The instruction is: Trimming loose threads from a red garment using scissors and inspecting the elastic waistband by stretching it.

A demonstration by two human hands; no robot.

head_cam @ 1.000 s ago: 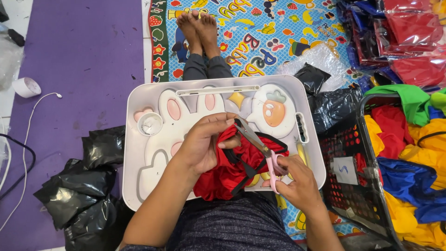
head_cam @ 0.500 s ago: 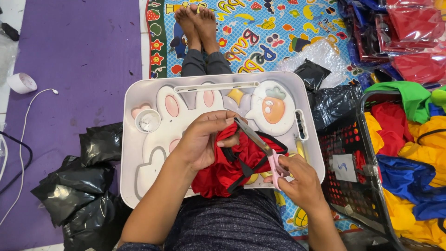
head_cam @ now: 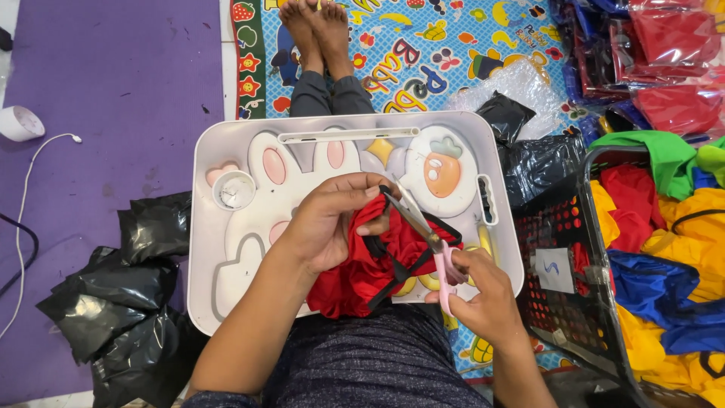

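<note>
The white lap tray [head_cam: 226, 302], serving as the worktop across the person's legs, sits in the same place as a second ago, with the red garment [head_cam: 355, 272] bunched on its near right part. Little has shifted on it: the cloth with its black strap [head_cam: 396, 264] is gathered a touch tighter and the scissors [head_cam: 423, 230] have angled further in over the strap, so the trimming looks to be under way, not finished. The left hand [head_cam: 332, 227] is curled, fingers and thumb pinching a fold of red cloth at the strap. The right hand [head_cam: 479, 298] is closed around the pink handles, blades slightly parted, tips pointing far-left. To the right stands a black basket [head_cam: 559, 227] of coloured garments; to the left lie black plastic bags [head_cam: 113, 295]
</note>
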